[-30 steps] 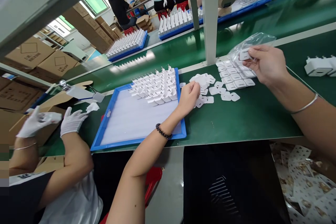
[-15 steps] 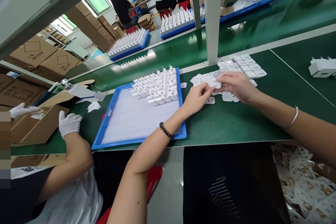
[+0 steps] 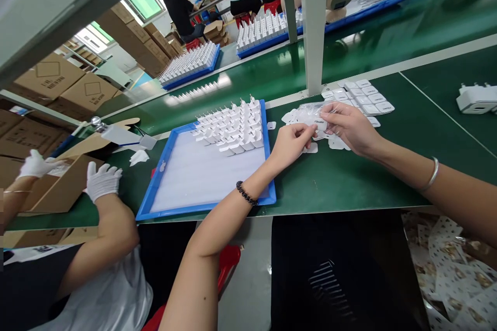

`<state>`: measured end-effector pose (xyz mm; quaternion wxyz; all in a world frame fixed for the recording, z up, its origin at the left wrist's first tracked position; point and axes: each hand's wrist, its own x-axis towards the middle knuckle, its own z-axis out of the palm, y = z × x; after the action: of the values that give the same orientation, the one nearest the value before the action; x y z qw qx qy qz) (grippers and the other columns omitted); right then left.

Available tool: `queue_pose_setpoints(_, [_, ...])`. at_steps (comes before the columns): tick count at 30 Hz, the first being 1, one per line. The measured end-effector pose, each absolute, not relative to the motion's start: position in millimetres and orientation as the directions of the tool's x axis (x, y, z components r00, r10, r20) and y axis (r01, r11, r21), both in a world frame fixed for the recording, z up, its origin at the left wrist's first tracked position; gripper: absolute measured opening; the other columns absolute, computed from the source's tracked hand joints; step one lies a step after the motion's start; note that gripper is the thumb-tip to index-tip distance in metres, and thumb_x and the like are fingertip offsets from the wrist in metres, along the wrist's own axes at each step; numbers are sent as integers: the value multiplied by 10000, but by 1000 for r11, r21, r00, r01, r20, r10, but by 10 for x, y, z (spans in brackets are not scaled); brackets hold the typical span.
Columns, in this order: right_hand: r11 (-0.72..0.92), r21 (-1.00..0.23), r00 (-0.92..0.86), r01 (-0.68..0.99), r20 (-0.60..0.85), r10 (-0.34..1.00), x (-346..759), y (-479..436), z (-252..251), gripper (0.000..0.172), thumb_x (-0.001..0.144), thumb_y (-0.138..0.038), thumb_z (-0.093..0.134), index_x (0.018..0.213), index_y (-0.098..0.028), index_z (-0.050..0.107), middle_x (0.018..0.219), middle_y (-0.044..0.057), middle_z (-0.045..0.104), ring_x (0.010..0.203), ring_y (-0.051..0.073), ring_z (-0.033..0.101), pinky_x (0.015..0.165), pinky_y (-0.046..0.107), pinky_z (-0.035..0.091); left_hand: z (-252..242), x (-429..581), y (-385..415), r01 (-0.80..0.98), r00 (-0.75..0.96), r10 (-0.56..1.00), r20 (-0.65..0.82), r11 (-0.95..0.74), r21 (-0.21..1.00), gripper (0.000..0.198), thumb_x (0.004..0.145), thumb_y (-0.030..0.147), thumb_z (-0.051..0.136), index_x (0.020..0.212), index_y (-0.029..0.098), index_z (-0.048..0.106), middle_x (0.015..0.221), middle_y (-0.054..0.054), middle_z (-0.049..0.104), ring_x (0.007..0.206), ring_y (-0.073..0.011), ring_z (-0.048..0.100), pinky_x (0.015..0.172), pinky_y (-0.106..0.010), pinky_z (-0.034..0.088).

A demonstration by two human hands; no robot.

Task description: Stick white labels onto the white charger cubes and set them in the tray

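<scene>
My left hand (image 3: 292,142) pinches a small white plastic cover (image 3: 320,124), which carries a dark mark too small to read. My right hand (image 3: 351,125) is closed at the far side of the same cover, with a thin clear film (image 3: 329,111) at its fingertips. Whether the film is still joined to the cover I cannot tell. Beneath and around both hands lie loose white covers (image 3: 338,143) on the green bench. Left of my hands, a blue-rimmed tray (image 3: 163,165) holds rows of white plug chargers (image 3: 236,126), prongs up.
More white covers (image 3: 375,98) lie in rows at the back right. White chargers (image 3: 477,99) stand at the far right. A metal post (image 3: 313,31) rises behind my hands. At left, a co-worker's gloved hands (image 3: 103,182) are by an open carton (image 3: 58,186).
My right hand has shifted slightly and turned, and the clear film shows more at its fingertips. The cover has tilted, showing its mark. The co-worker's far gloved hand has moved right.
</scene>
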<state>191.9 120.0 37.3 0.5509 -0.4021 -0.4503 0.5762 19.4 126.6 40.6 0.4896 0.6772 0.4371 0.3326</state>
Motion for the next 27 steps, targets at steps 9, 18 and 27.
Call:
queue_pose_setpoints(9, [114,-992,-203,-51,122,972,1973,1161,426,239,741,-396,824,703,-205,686,681,11,619,675,156,527,683,325,425,343,181,1328,-32,530,843,-94,132,991,464,792,580,774,775,126,682,776,-58,731,589,-69,530,595,-232,431])
queue_pose_setpoints(18, [57,-990,-202,-130,82,976,2051,1197,497,317,670,-443,914,702,-205,708,671,11,655,660,155,576,691,322,482,401,205,1298,33,561,827,-23,5,999,508,866,645,671,813,140,662,736,-51,712,561,-78,506,550,-236,378])
queue_pose_setpoints(27, [6,-986,-76,-165,19,997,2173,1324,511,235,911,-318,747,772,-159,644,761,23,619,688,120,569,700,289,503,422,174,1286,195,514,850,117,-249,949,471,997,520,515,669,182,542,607,5,600,571,-93,477,623,-245,413])
